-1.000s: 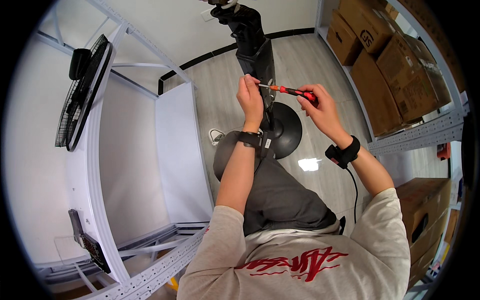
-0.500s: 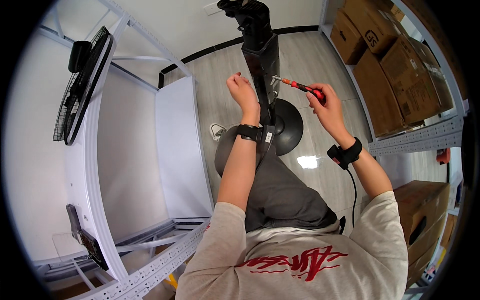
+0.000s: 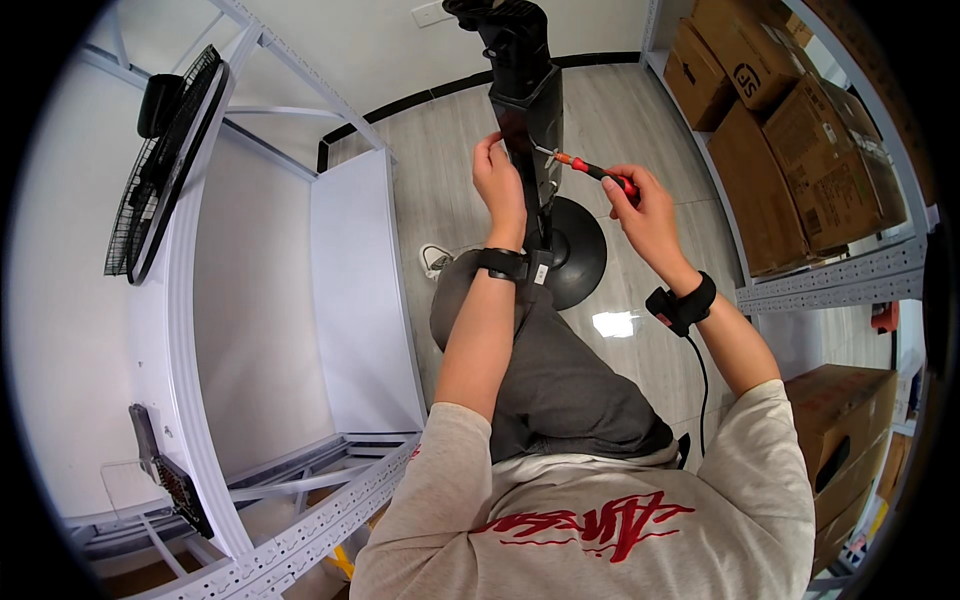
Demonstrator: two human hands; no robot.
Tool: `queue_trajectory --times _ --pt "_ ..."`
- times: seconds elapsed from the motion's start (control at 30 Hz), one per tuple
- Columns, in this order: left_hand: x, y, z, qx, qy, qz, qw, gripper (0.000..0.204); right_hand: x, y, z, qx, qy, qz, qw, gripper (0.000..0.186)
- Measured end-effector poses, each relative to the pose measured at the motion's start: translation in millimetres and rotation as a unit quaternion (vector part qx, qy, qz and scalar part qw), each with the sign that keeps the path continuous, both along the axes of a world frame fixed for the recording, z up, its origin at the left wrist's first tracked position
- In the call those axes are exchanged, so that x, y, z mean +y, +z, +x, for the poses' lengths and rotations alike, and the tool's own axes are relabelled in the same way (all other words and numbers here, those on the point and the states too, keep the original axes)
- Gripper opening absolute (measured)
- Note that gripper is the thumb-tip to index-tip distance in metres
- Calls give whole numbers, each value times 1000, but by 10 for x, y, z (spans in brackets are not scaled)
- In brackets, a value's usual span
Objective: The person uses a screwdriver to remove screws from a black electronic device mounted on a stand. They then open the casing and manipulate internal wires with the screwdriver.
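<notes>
A black upright stand point(image 3: 536, 110) rises in front of me from a round base point(image 3: 582, 255). My left hand point(image 3: 500, 188) is at the left side of its post, with bent fingers against the edge; part of the grip is hidden. In my right hand point(image 3: 645, 215) is a red and black screwdriver point(image 3: 597, 172) with an orange collar, held by the handle. Its metal shaft points left, and the tip meets the post's right face. Small metal pieces stick out of the post below the tip.
On the left stands a white metal shelf frame point(image 3: 180, 330) bearing a black wire grille point(image 3: 150, 190). Cardboard boxes point(image 3: 757, 185) fill the right rack, and another carton point(image 3: 840, 410) is lower down. A cable point(image 3: 704, 390) hangs from my right wrist strap.
My left hand has moved right, its fingers coming up to the post. My right hand has brought the screwdriver left, so its tip now reaches the post's face.
</notes>
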State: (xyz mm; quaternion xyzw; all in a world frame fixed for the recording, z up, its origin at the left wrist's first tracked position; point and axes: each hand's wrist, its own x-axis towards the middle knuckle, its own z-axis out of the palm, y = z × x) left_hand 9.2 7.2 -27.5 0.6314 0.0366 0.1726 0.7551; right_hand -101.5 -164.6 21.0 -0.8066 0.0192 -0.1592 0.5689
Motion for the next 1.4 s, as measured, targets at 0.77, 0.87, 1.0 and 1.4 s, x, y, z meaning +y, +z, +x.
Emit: queue_trajectory --times 0.77,0.87,1.0,1.4 --pt "-82 128 -77 -50 49 151 986 29 -83 188 107 190 75 12 979 40" --pt "-43 98 -61 -31 43 156 986 29 -228 199 168 286 152 102 941 39" --pt "-68 105 -64 -44 43 150 987 29 -351 217 145 287 197 354 868 34" --pt "-59 82 -54 -42 43 145 988 30 -383 63 80 330 207 287 875 53"
